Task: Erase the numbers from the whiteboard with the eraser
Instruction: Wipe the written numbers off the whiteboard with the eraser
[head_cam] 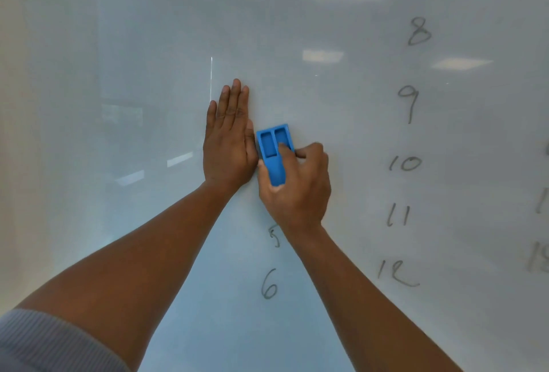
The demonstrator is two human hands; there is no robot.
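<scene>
grey sleeve (44, 342) at 7 o'clock | your right hand (297, 184) grips the blue eraser (274, 153) against the whiteboard (118, 44) at centre | your left hand (228, 140) lies flat, fingers straight, just at the eraser's 9 o'clock | 5 (274, 236), 6 (269, 284) at 6 o'clock; 8 (419, 31) to 12 (396, 273) at 3 o'clock

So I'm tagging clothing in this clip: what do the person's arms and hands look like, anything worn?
Both forearms are bare from elbow to wrist. The left hand and right hand show no gloves, rings, watch or bracelets. The only clothing in view is a grey ribbed sleeve at the lower left corner, on the left upper arm.
</scene>
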